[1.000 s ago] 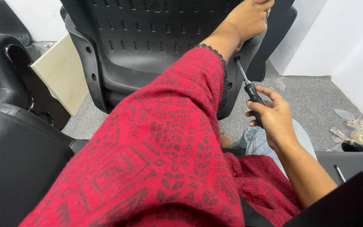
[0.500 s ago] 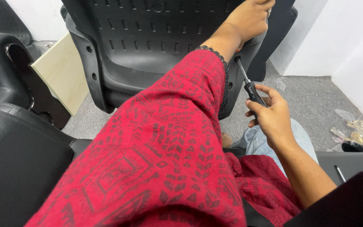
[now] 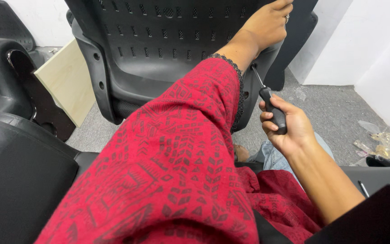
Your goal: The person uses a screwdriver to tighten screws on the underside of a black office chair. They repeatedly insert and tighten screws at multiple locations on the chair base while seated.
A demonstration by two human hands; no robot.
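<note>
Two bare hands show: the left hand (image 3: 265, 25) and the right hand (image 3: 290, 129). One screwdriver (image 3: 271, 110) lies within the right fingers, its thin shaft running up toward the left wrist. One perforated black chair shell (image 3: 159, 45) sits under the left fingers. One pale wooden board (image 3: 66, 81) leans well left of both hands. One red patterned sleeve (image 3: 177, 158) covers the left arm.

Grey carpet floor (image 3: 326, 106) w/ black chair shell (image 3: 159, 54), pale board (image 3: 66, 81), plastic scraps (image 3: 380, 138) on it.

Screwdriver (image 3: 271, 108) tip hidden behind sleeve (image 3: 177, 162); chair shell (image 3: 159, 54) top cropped.
</note>
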